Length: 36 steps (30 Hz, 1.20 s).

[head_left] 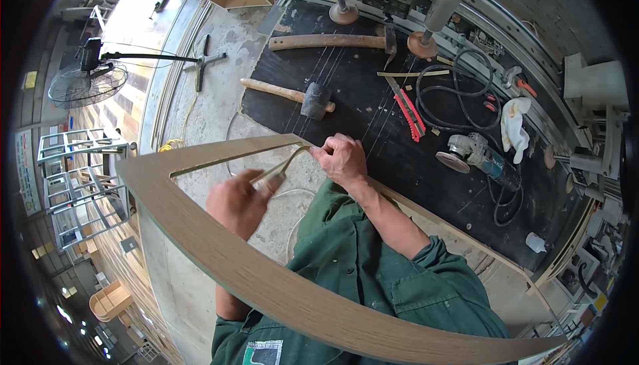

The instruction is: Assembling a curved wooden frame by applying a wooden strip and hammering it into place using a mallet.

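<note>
A large wood-grain panel (219,245) with a curved outer edge and a cut-out opening lies across my front. My right hand (343,158) is closed at the far corner of the opening, its fingers pinching a thin edging strip (293,158) there. Seen through the opening, my left hand (239,202) is curled and blurred by motion. Its fingers are by the strip's lower end, closed around something pale that I cannot make out. My left forearm passes behind the panel.
On the black-topped bench lie a hammer (326,42), a rubber mallet (316,101), a red utility knife (409,117), an angle grinder (482,158) with its cable and a white rag (515,125). Machine clamp pads (422,45) hang above the far edge. A fan (88,84) stands left.
</note>
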Motion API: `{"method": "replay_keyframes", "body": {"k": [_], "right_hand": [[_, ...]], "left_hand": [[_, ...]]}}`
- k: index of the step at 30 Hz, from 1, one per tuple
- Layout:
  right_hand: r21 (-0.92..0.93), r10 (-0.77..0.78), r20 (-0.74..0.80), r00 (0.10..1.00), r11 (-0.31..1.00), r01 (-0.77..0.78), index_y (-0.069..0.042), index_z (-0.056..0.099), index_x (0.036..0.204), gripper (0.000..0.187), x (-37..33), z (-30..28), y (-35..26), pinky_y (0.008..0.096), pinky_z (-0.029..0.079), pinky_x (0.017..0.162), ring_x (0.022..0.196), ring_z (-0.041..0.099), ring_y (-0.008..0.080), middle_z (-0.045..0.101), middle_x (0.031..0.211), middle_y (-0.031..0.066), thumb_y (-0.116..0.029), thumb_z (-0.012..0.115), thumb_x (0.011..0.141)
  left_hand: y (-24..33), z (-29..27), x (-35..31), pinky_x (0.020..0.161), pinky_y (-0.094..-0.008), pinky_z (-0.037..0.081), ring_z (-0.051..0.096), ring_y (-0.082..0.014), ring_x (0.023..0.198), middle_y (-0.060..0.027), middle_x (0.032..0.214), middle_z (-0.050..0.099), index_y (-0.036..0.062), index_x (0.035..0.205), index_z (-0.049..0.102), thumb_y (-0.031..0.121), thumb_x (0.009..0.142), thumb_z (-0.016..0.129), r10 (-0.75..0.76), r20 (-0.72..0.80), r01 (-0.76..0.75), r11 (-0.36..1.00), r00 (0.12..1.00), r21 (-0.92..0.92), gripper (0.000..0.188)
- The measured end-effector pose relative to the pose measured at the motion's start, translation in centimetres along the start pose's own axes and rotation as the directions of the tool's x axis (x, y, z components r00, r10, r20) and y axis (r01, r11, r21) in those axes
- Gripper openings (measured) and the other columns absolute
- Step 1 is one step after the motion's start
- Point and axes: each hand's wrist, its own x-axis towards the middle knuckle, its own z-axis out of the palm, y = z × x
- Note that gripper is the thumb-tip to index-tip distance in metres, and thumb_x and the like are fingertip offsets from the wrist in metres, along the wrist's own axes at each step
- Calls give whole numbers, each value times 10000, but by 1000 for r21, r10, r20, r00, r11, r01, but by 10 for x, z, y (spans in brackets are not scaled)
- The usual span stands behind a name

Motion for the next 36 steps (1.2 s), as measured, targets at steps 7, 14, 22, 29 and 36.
{"method": "replay_keyframes", "body": {"k": [7, 14, 22, 29, 36], "right_hand": [[-111, -21, -19, 1000, 994, 19, -93, 699, 703, 374, 2, 6, -1, 489, 478, 856, 900, 677, 339, 724, 853, 89, -408, 835, 852], [-67, 68, 65, 996, 996, -64, -109, 725, 769, 330, 6, 6, -15, 483, 475, 889, 936, 680, 329, 736, 877, 71, -413, 820, 853], [-176, -463, -137, 876, 881, 438, -101, 715, 935, 112, 1, 25, 5, 454, 508, 815, 913, 644, 309, 691, 926, 61, -134, 798, 869], [-630, -637, 63, 768, 572, 526, -108, 629, 1050, 269, -5, 36, 17, 406, 474, 742, 875, 593, 268, 565, 900, 64, -253, 775, 876], [-656, -641, 101, 761, 532, 536, -103, 679, 1182, 332, -5, 35, 24, 380, 467, 731, 906, 605, 233, 614, 1004, 47, -276, 677, 898]], "left_hand": [[44, 32, -23, 608, -448, 545, 703, -342, 633, -117, 709, 713, 86, 853, 736, 161, 885, 712, 348, -62, -319, 908, 936, 271, 85], [41, 48, -20, 662, -431, 509, 702, -302, 653, -89, 709, 693, 90, 781, 636, 126, 869, 668, 396, -16, -363, 858, 918, 364, 100], [38, 64, -26, 638, -432, 472, 671, -273, 602, -71, 748, 693, 90, 863, 639, 93, 793, 635, 525, -142, -474, 834, 839, 281, 70], [30, 79, -19, 675, -415, 497, 668, -345, 955, -147, 746, 622, 2, 768, 652, 107, 710, 699, 468, -119, -449, 880, 876, 151, 129], [17, 97, -14, 722, -437, 530, 669, -315, 866, -116, 799, 587, 54, 819, 605, 136, 776, 656, 499, -291, -514, 857, 816, 27, 105]]}}
